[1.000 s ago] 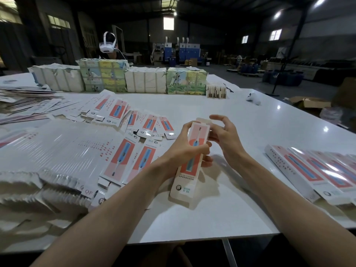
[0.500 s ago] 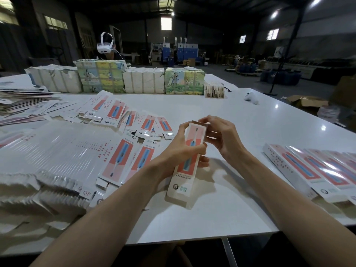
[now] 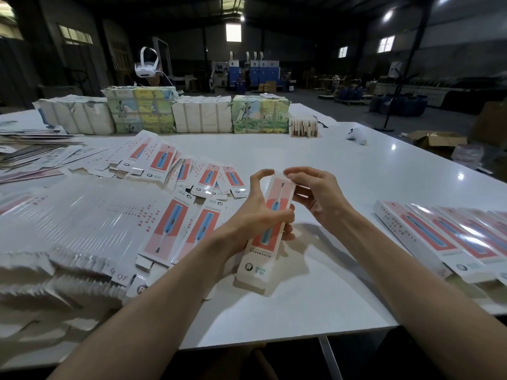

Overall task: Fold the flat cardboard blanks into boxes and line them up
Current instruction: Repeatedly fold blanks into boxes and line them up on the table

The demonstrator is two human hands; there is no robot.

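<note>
The left hand [image 3: 256,215] is wrapped around the middle of a long narrow box [image 3: 267,231], thumb across its printed front and the other fingers curled behind, while its forefinger arches up to touch the far end. The right hand [image 3: 318,194] pinches the flap at that far end between thumb and forefinger, its remaining fingers loosely curled. The box is held tilted above the white table [image 3: 315,305], between a spread of flat blanks [image 3: 175,229] on the left and a row of finished boxes [image 3: 450,239] on the right.
</note>
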